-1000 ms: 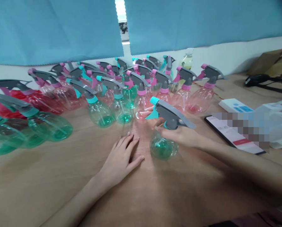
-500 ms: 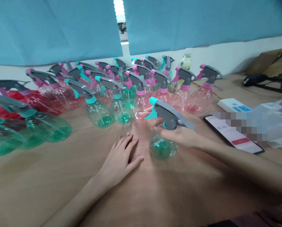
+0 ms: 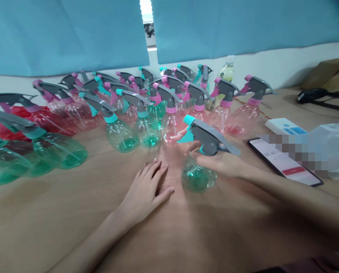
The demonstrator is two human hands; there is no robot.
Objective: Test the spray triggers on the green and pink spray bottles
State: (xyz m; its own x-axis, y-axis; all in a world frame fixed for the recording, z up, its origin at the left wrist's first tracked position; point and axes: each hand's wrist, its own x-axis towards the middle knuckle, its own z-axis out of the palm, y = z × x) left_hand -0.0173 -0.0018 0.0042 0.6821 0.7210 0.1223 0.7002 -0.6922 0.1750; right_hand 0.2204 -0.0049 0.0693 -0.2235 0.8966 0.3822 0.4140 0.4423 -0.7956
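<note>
My right hand (image 3: 223, 163) is wrapped round the neck of a green spray bottle (image 3: 199, 178) with a grey and turquoise trigger head. The bottle is upright in front of me; its nozzle points to the left and away. Part of the fingers is hidden behind its neck. My left hand (image 3: 146, 185) lies flat on the wooden table (image 3: 158, 239), left of that bottle, fingers spread, holding nothing. Beyond the hands stand two more green spray bottles (image 3: 120, 134) and a row of pink spray bottles (image 3: 199, 104).
Several green bottles (image 3: 61, 149) stand at the left, near a crumpled red plastic bag (image 3: 8, 129). On the right lie a phone (image 3: 283, 159), a white box with blue labels (image 3: 286, 127) and a black cable-like item (image 3: 323, 96). A blue curtain (image 3: 72, 34) hangs behind.
The whole view has shifted slightly. My right hand keeps its hold on the green spray bottle, and my left hand stays flat on the table.
</note>
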